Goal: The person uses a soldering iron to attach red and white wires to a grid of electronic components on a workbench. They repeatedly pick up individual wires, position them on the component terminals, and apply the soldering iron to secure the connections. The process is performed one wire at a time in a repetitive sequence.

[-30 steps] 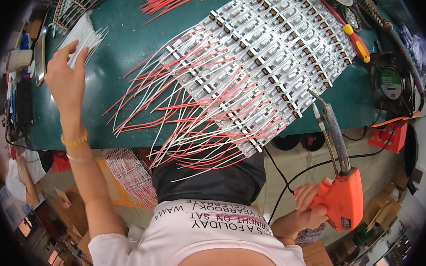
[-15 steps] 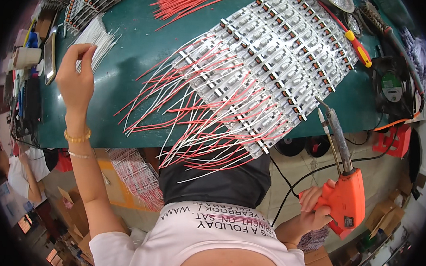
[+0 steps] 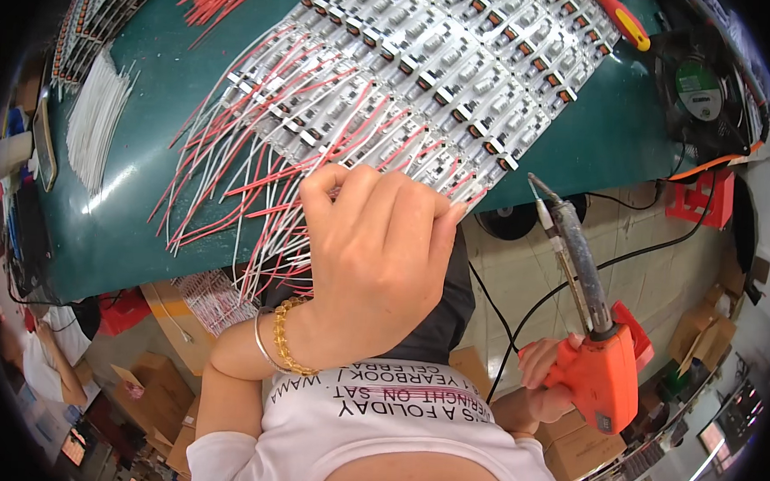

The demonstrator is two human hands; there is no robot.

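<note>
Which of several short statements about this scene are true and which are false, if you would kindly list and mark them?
1. The right hand holds an orange soldering gun. True.
2. In this view, the left hand covers part of the circuit boards. True.
3. The beaded bracelet is on the right wrist. False: the beaded bracelet is on the left wrist.
4. The black fan stands left of the circuit boards. False: the black fan is to their right.
</note>
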